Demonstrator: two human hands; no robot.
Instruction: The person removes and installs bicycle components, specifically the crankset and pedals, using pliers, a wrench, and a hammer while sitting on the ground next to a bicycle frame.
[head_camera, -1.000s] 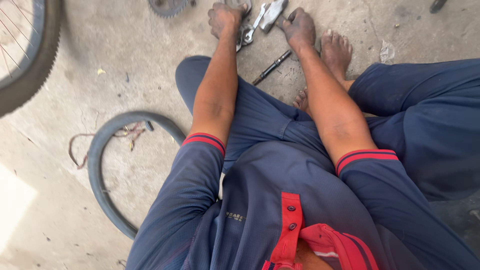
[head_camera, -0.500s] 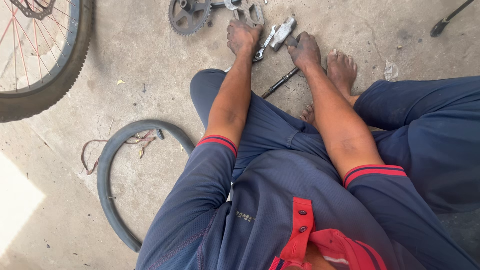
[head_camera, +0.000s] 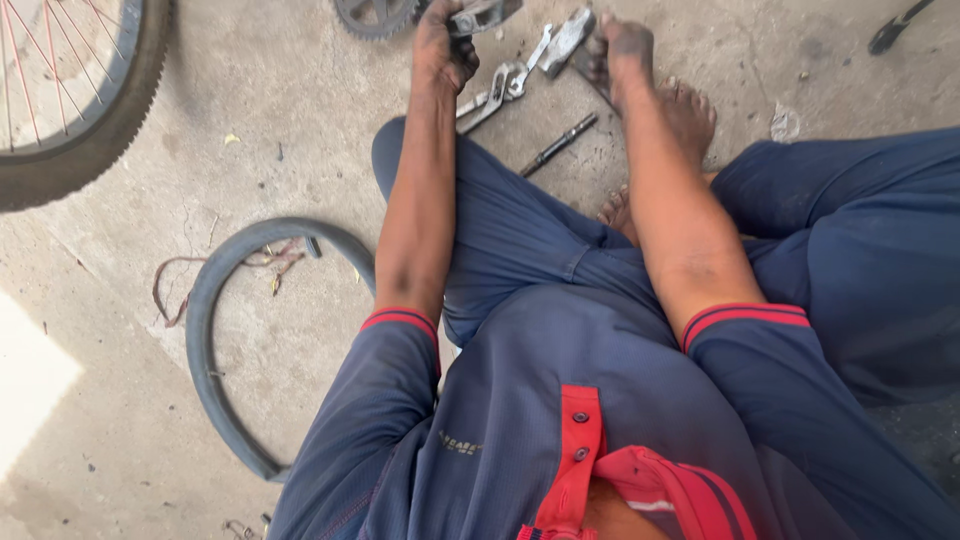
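- Head view looks down on us seated on a rough grey concrete floor (head_camera: 280, 130), in dark blue trousers and a blue shirt with red cuffs and a red placket.
- Against the picture half a second ago, our left hand (head_camera: 445, 45) has lifted off the floor and now clenches a grey metal pedal part (head_camera: 482, 14) at the top edge, just beside the toothed black chainring (head_camera: 375, 15).
- Our right hand (head_camera: 622, 50) has stayed low beside the tools; its grimy fingers press on a dark flat piece on the floor, but we cannot tell whether they grip it.
- Between the two hands lie silvery pliers (head_camera: 500, 88), which the left hand has let go, and a shiny adjustable spanner (head_camera: 562, 40), both bare steel.
- Slim dark rod-shaped tool (head_camera: 558, 143) lies on the floor near our left knee, apart from both hands.
- Our bare foot (head_camera: 690, 115) rests just below the right hand.
- Black rubber tyre (head_camera: 215, 340) curves in a loop at the left, with a thin reddish cord (head_camera: 175, 290) tangled inside it.
- Bicycle wheel (head_camera: 70, 100) with knobbly tread and red spokes fills the top left corner, larger in view than before.
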